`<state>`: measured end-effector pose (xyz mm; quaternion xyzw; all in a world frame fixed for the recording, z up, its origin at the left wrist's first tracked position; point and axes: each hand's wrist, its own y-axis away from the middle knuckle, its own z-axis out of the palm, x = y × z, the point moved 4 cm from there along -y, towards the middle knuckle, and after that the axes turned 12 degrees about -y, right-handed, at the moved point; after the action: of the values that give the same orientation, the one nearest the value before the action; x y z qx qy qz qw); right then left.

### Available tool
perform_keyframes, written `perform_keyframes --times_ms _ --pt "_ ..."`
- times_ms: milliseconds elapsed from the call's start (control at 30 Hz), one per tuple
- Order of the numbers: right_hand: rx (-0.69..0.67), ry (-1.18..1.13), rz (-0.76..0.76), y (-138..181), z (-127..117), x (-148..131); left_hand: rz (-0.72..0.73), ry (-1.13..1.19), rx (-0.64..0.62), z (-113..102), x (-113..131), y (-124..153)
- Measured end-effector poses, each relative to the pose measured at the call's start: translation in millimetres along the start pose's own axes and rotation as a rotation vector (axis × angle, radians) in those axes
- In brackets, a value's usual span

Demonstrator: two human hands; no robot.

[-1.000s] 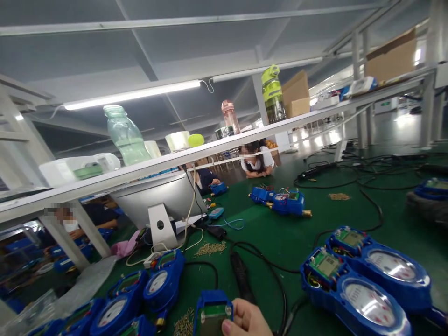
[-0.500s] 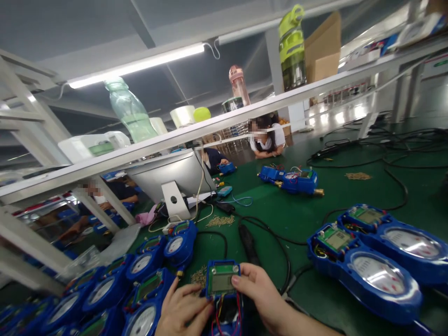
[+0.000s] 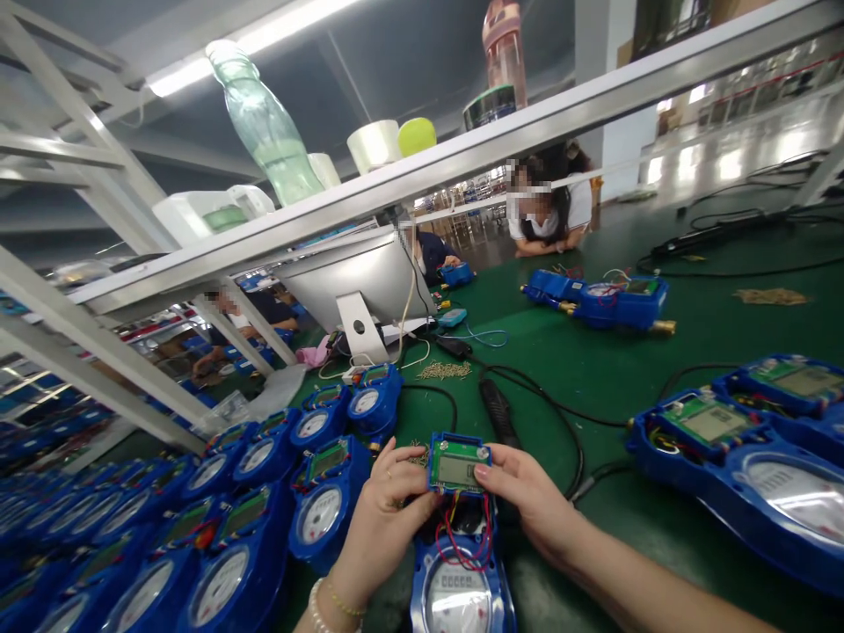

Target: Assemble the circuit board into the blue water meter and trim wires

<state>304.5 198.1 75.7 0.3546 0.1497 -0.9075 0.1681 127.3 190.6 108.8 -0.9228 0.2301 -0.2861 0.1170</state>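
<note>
In front of me lies a blue water meter [image 3: 462,589] with a round white dial. A green circuit board [image 3: 454,470] with a grey display sits at its upper end, inside the blue housing's rim. Red and other thin wires run from it into the dark cavity below. My left hand [image 3: 389,501] is closed at the board's left edge, thumb low. My right hand [image 3: 531,492] pinches the right side, its thumb on the display's corner and its other fingers partly hidden. Behind the right hand lies a black corded tool [image 3: 499,413].
Rows of blue meters [image 3: 320,514] crowd the left. More meters [image 3: 712,431] lie at right. Small screws [image 3: 445,369] are heaped beyond my hands. A monitor [image 3: 362,294] stands under the shelf [image 3: 422,180]. Cables [image 3: 560,413] cross the green table. A person [image 3: 550,211] leans opposite.
The view has shifted, so the meter and hands appear higher and farther right, with more dial showing. My left hand's fingers have risen along the board's edge. My right hand keeps its hold.
</note>
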Motion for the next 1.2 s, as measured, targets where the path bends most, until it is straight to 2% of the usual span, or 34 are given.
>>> perform_keyframes --times_ms 167,333,667,900,1100,1200 --pt "0.005 -0.013 0.018 0.7 -0.6 1.1 -0.102 0.168 -0.063 -10.0 8.5 8.7" --pt "0.012 -0.024 0.036 1.0 -0.5 2.2 -0.24 0.28 -0.092 -7.2 10.4 11.3" --pt "0.027 -0.003 0.026 2.3 -1.9 3.7 -0.35 0.259 0.036 -8.8 14.0 19.4" --pt "0.038 0.01 0.029 2.3 -2.7 5.2 -0.531 0.492 0.021 -3.8 14.6 26.3" --pt "0.046 0.008 0.012 1.9 -2.9 4.1 -0.447 0.297 -0.053 -7.1 19.9 20.9" --pt "0.04 0.007 0.012 2.0 -2.4 4.5 -0.443 0.272 -0.082 -5.9 20.5 19.9"
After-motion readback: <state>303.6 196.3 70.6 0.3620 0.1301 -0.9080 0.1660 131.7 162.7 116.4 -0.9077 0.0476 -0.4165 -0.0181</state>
